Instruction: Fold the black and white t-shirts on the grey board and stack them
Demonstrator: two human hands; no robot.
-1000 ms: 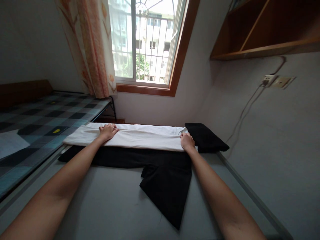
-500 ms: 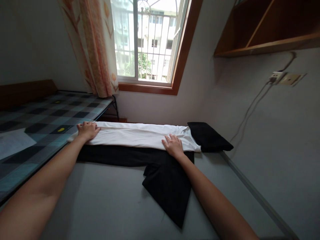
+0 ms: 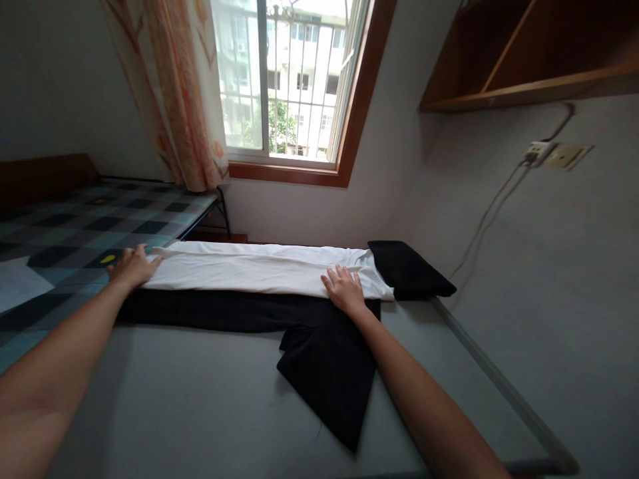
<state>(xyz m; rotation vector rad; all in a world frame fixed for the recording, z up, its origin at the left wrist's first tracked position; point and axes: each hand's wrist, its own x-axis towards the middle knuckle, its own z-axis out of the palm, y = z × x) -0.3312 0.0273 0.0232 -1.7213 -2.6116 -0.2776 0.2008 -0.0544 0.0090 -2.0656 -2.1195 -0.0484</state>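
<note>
Long, wrinkly strip of white cloth (image 3: 249, 269) under both hands (image 3: 344, 291)

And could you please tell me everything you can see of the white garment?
The white garment looks like soft, thin fabric, laid flat in a long strip running left to right, with light creases along it. A curved edge shows near its right end. Black cloth shows along its near side and beyond that right end. The left hand is at its left end, and the right hand rests on it, fingers spread, nearer the right end.
</note>
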